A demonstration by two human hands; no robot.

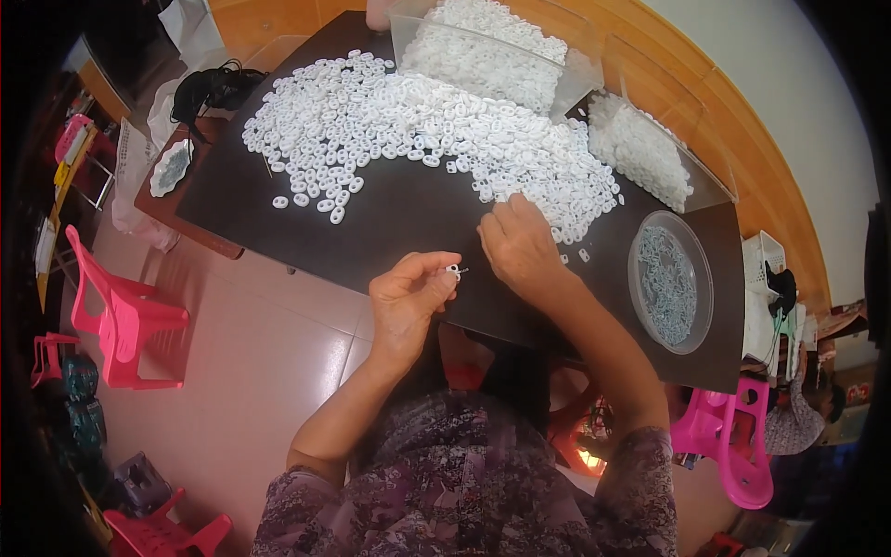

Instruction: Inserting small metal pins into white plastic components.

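Observation:
Between the thumb and forefinger of my left hand [405, 302] is a small white plastic piece with holes [453, 271], and a thin metal screw [464, 270] sticks out of it. My right hand [522, 243] reaches to the near edge of a spread-out pile of white plastic pieces [408, 111]. Its fingers are bent and pinched together there, and whatever they hold is hidden. Many pieces in the pile are oval with two holes; those by my right hand look smaller and squarer. A round clear tub [637, 278] of small grey screws [670, 283] stands right of my right forearm.
The dark table [278, 237] carries a clear bin [404, 46] of white pieces at the back, with another clear bin [715, 186] to its right. Pink plastic chairs [135, 316] stand on the tiled floor at left. Another pink chair [742, 455] and a person [796, 418] are at right.

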